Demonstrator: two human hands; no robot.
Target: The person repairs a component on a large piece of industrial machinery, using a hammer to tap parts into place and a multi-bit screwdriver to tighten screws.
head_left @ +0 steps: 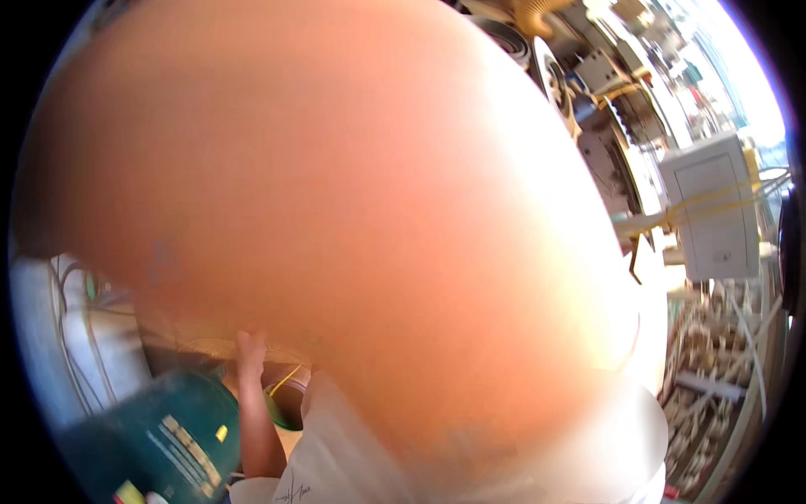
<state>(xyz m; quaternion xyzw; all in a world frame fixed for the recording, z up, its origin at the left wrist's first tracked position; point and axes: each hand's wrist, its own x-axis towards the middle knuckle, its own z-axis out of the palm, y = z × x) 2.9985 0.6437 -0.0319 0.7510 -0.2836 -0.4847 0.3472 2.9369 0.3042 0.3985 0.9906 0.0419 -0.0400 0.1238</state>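
Note:
A huge blurred skin-coloured shape, my raised right arm and hand (319,185), fills most of the head view, very close to the camera. It rises from the white sleeve (604,445) of my shirt, and its fingers cannot be made out. At the lower left, my left forearm hangs beside the shirt. My left hand (250,349) shows only in part below the blur, so its fingers and anything in them are unclear. Nearest to it are a dark green, rounded container or bag (159,433) with pale print and a round bucket-like container (288,406) with a green edge.
To the right, a white box-shaped unit (718,210) has yellow cables (663,220) across it. Below it, a rack (709,428) holds many pale small parts. Machinery and round dark parts (504,38) crowd the upper right. Grey cables (92,353) run down the left side.

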